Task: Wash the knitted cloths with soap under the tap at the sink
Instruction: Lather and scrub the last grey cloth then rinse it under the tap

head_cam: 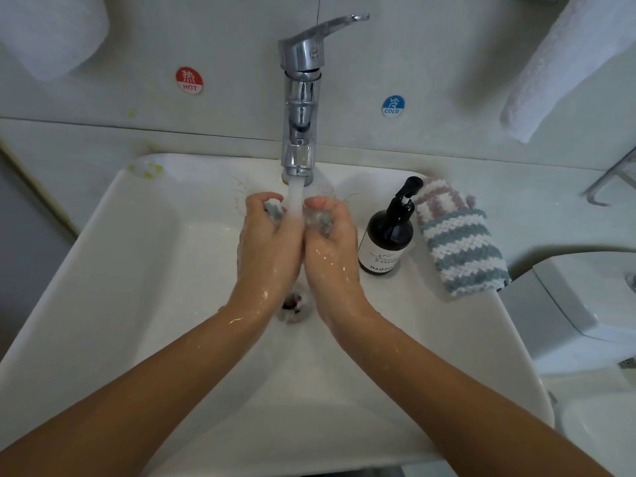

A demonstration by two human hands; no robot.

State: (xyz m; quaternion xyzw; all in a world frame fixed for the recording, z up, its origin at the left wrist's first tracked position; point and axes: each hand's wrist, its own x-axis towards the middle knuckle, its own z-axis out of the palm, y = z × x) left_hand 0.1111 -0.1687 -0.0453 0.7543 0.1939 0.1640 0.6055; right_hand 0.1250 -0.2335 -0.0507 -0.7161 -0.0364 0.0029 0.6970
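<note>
Scrunching a knitted cloth [274, 208] under the running tap [300, 98], centre of the frame: left hand [272, 242] and right hand [332, 249] are both fisted tight around it, so only blue-grey bits peek out. Biggest risk, I'd say, is water bouncing off wet knuckles over the glossy white sink [137, 270] rim, or a slippery end sliding toward the drain. A striped, nubby cloth [461, 249] lies dry at right, just beside the dark soap bottle [387, 242]
</note>
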